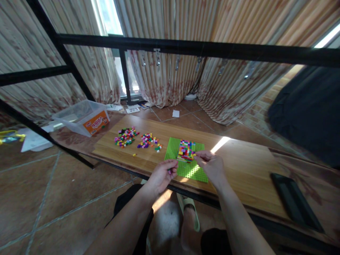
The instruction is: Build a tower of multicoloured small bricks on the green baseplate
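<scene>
Right up close, eight o'clock off the plate's middle: left hand (160, 177), fingers curled in and pinching small pieces (170, 171), pinkish and dark. Over between three and four: right hand (212, 166), thumb and fingertips pressed together, apparently touching the brick block (186, 148) at its edge; impossible to tell about a brick between them.

Between the two, the green studded plate (172, 145), flat on the desk (244, 159), carrying the many-coloured brick block just toward twelve. Delicate stuff! Best done squarely: studs lined up first, then a straight push down, never a sideways shove, with its risk of loosened neighbours. Worth steadying the plate's near edge, too, and minding the glare of sunlight (192, 172) at five.

Now out between nine and ten: nearer pile (148, 139), then outer pile (126, 134); one yellow brick (134, 154) alone at nine. Beyond, a clear plastic box (71, 122). Farthest, striped curtains (172, 78) toward twelve.
</scene>
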Available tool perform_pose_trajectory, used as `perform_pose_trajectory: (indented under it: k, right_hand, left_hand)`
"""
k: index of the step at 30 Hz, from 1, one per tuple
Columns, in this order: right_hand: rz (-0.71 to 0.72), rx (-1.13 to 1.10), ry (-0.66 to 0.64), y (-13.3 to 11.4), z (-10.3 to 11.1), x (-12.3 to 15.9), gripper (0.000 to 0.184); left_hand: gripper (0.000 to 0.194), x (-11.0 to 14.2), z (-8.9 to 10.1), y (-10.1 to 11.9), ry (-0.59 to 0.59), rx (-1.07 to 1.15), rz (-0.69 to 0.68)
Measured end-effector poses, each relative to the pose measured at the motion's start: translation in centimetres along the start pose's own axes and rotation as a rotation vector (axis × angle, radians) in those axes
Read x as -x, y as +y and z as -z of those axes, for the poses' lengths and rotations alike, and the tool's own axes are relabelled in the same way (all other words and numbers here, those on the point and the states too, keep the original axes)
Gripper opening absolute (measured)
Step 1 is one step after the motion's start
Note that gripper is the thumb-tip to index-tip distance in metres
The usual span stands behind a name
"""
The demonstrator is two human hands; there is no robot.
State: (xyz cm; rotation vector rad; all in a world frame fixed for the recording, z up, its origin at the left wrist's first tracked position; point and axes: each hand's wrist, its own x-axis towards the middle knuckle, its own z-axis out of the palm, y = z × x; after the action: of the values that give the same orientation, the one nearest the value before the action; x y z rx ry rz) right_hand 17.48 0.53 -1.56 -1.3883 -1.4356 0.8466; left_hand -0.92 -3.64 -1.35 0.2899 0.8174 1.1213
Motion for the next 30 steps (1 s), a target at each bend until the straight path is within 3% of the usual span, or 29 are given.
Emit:
perform_pose_trajectory:
  k: [24,30]
  right_hand:
    - [0.123,0.190,0.047,-0.26,0.06,-0.13,0.024]
    - [0.044,0.038,0.048,-0.23,-0.22,-0.25,0.025]
  left_hand:
    - [0.012,0.07,-0.05,0.04,-0.007,0.000,-0.002]
    - [0.014,-0.02,0.08,-0.01,-0.015,0.002,0.005]
